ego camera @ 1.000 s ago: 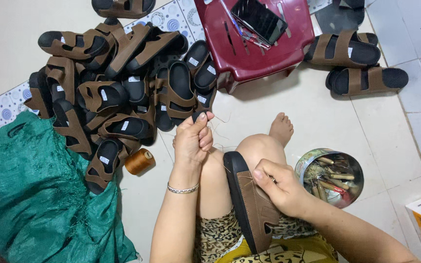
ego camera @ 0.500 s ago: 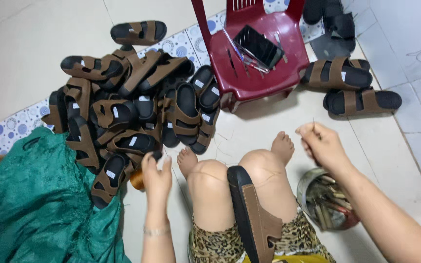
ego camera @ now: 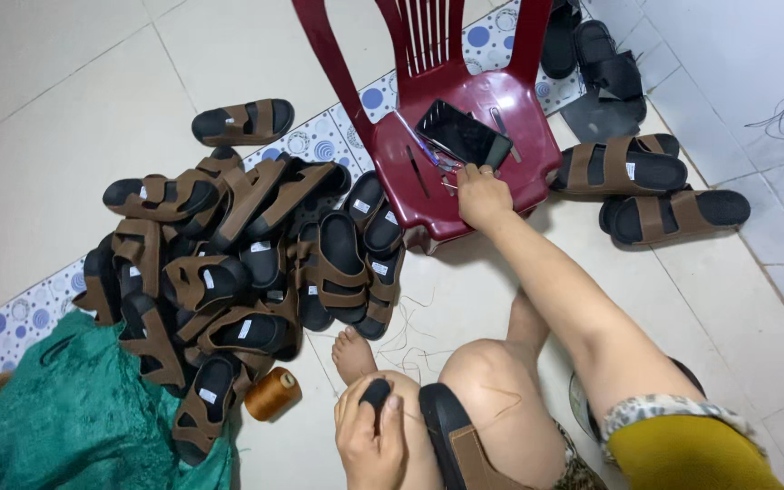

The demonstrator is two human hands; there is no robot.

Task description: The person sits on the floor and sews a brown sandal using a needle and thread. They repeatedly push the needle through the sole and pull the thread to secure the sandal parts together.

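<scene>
- Reaching fwd, head view: right hand (ego camera: 483,197) rests on maroon chair (ego camera: 428,195) seat, fingers curled over small tools by a dark phone (ego camera: 463,133); exact grip cannot tell.
- Left hand (ego camera: 372,436) grips sandal (ego camera: 455,445) heel end, sandal lying across the knees.
- Risk: sandal may slide off lap, held one-handed only.
- Sandal: black sole, brown strap.

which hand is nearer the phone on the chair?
Right. The right hand rests on the chair seat just below the phone; the left hand is down at the knee, holding the sandal.
</scene>
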